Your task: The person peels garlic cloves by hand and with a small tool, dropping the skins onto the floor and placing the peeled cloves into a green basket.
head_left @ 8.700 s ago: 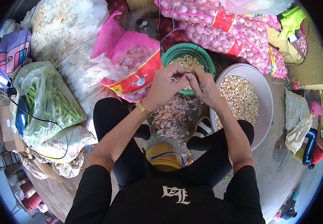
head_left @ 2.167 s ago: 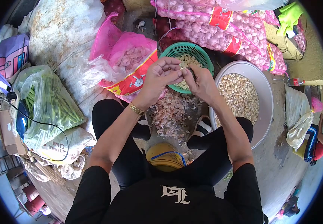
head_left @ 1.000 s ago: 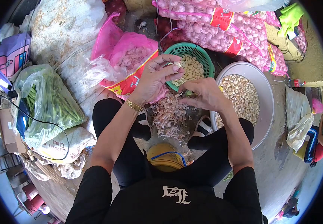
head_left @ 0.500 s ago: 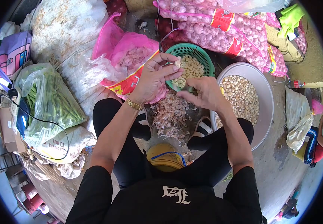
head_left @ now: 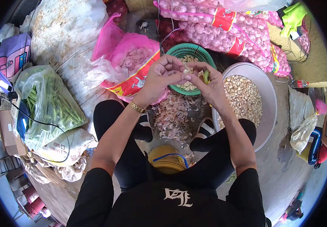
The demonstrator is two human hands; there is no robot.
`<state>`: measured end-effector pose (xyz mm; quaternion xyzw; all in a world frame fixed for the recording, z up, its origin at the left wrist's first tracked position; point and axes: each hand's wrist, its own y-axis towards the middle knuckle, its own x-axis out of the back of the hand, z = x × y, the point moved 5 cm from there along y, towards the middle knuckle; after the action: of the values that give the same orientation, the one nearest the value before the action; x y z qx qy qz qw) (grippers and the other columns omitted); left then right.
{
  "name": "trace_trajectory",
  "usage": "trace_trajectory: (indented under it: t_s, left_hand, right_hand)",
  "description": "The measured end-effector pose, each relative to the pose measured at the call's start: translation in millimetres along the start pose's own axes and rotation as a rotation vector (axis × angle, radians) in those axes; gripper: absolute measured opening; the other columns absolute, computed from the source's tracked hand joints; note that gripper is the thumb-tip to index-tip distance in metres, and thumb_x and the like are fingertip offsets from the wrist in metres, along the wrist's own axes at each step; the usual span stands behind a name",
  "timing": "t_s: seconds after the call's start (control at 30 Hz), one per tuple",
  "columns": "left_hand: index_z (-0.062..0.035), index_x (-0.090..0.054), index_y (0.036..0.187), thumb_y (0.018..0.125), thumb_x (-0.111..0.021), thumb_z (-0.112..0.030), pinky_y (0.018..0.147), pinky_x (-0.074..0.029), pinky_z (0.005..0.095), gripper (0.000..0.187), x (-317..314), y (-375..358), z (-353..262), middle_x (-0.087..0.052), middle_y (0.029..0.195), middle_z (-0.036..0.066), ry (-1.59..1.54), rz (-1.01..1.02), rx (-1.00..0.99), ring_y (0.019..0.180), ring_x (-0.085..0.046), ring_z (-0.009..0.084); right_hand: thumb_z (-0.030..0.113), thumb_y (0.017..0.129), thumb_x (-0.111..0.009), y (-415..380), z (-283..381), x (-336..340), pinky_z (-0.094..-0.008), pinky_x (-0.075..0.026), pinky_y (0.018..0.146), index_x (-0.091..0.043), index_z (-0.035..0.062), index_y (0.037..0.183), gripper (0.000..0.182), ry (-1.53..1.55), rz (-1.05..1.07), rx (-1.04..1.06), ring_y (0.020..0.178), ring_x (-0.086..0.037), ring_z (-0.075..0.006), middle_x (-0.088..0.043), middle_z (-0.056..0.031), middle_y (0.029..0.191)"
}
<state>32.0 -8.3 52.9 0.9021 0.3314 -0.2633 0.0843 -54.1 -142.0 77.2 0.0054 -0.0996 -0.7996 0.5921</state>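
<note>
My left hand (head_left: 159, 77) pinches a pale garlic clove (head_left: 187, 70) between thumb and fingers. Meeting it from the right, my right hand (head_left: 211, 87) is closed around a small knife (head_left: 206, 77); its yellow-green handle shows, while the blade is mostly hidden by the fingers. Thumbs and fingertips of both hands come together at the clove. Below them sits a green plastic basket (head_left: 209, 56) with peeled cloves (head_left: 188, 86), partly covered by the hands. A wide grey basin (head_left: 271, 100) at the right holds many unpeeled cloves (head_left: 242, 96).
Garlic skins (head_left: 173, 117) lie heaped between my feet. A yellow bucket (head_left: 163, 153) stands close to me. Pink mesh sacks of garlic (head_left: 224, 34) are stacked at the back; an opened one (head_left: 133, 56) holds skins. Green beans in a clear bag (head_left: 54, 102) are at left.
My right hand has moved up and turned, coming from just below the clove to touch it beside my left fingertips. The left hand has shifted slightly and still holds the clove.
</note>
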Motion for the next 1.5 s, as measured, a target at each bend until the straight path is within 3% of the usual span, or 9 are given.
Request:
trace_trajectory:
  t_s: [0.17, 0.33, 0.43, 0.67, 0.93, 1.07, 1.17, 1.23, 1.5]
  left_hand:
    - [-0.0048, -0.056, 0.110, 0.089, -0.064, 0.003, 0.087, -0.058, 0.0270, 0.023, 2, 1, 6, -0.064, 0.104, 0.005, 0.024, -0.011, 0.049, 0.096, -0.065, 0.0119]
    - [-0.0008, -0.056, 0.113, 0.092, -0.062, -0.002, 0.086, -0.058, 0.0265, 0.022, 6, 3, 14, -0.064, 0.107, 0.009, -0.120, -0.048, 0.101, 0.097, -0.067, 0.0167]
    - [0.0021, -0.056, 0.116, 0.093, -0.061, -0.002, 0.085, -0.058, 0.0248, 0.023, 2, 3, 19, -0.065, 0.108, 0.011, -0.197, -0.070, 0.139, 0.097, -0.068, 0.0186]
    - [0.0029, -0.058, 0.119, 0.094, -0.060, -0.003, 0.084, -0.058, 0.0232, 0.025, 4, 3, 26, -0.066, 0.107, 0.012, -0.124, -0.111, 0.130, 0.098, -0.068, 0.0190]
    - [0.0044, -0.056, 0.121, 0.096, -0.060, -0.008, 0.083, -0.058, 0.0242, 0.029, 3, 4, 20, -0.066, 0.113, 0.014, -0.132, -0.130, 0.152, 0.101, -0.068, 0.0217]
    - [0.0068, -0.056, 0.121, 0.095, -0.060, -0.004, 0.086, -0.058, 0.0294, 0.029, 6, 5, 21, -0.067, 0.110, 0.018, -0.134, -0.157, 0.127, 0.096, -0.070, 0.0238]
    - [0.0071, -0.056, 0.121, 0.095, -0.060, -0.004, 0.085, -0.059, 0.0292, 0.029, 7, 4, 22, -0.067, 0.110, 0.018, -0.113, -0.149, 0.125, 0.095, -0.070, 0.0235]
    - [0.0053, -0.058, 0.119, 0.095, -0.059, -0.005, 0.082, -0.058, 0.0227, 0.026, 8, 4, 23, -0.067, 0.112, 0.015, -0.067, -0.141, 0.110, 0.099, -0.068, 0.0186]
    - [0.0042, -0.056, 0.125, 0.095, -0.061, -0.006, 0.083, -0.056, 0.0238, 0.032, 4, 1, 30, -0.068, 0.116, 0.013, 0.044, -0.173, 0.051, 0.101, -0.067, 0.0150]
  right_hand:
    - [0.011, 0.091, -0.070, 2, -12, 2, -0.0221, -0.047, 0.073, -0.068, 0.0014, 0.097, 0.012, 0.062, -0.006, -0.009, 0.080, -0.057, -0.0053, -0.066, -0.0008, 0.086]
    - [0.019, 0.092, -0.069, -5, -31, 2, -0.0183, -0.040, 0.058, -0.069, 0.0051, 0.094, 0.014, 0.371, -0.133, -0.382, 0.067, -0.052, -0.0014, -0.063, 0.0013, 0.077]
    - [0.020, 0.092, -0.070, -4, -32, -1, -0.0174, -0.035, 0.054, -0.069, 0.0040, 0.094, 0.016, 0.397, -0.149, -0.381, 0.062, -0.049, -0.0005, -0.062, 0.0025, 0.074]
    - [0.019, 0.092, -0.070, -1, -30, -3, -0.0174, -0.036, 0.054, -0.069, 0.0019, 0.093, 0.017, 0.316, -0.216, -0.263, 0.063, -0.050, -0.0007, -0.064, 0.0013, 0.074]
    - [0.017, 0.092, -0.070, -1, -36, 2, -0.0203, -0.046, 0.065, -0.069, -0.0001, 0.099, 0.019, 0.354, -0.202, -0.426, 0.071, -0.059, -0.0056, -0.068, -0.0017, 0.079]
    - [0.016, 0.092, -0.069, 2, -26, -3, -0.0206, -0.047, 0.064, -0.070, 0.0004, 0.099, 0.017, 0.327, -0.177, -0.285, 0.070, -0.059, -0.0049, -0.068, -0.0009, 0.081]
    - [0.014, 0.092, -0.068, 3, -28, -2, -0.0210, -0.048, 0.066, -0.070, -0.0002, 0.097, 0.015, 0.206, -0.154, -0.247, 0.072, -0.060, -0.0046, -0.068, -0.0005, 0.082]
    - [0.012, 0.092, -0.068, 5, -29, -3, -0.0202, -0.047, 0.064, -0.070, -0.0021, 0.095, 0.015, 0.164, -0.159, -0.156, 0.071, -0.058, -0.0037, -0.069, -0.0008, 0.081]
    - [0.011, 0.086, -0.070, 3, -26, -2, -0.0199, -0.042, 0.055, -0.069, -0.0029, 0.089, 0.014, -0.073, -0.228, -0.051, 0.062, -0.051, -0.0019, -0.063, 0.0014, 0.070]
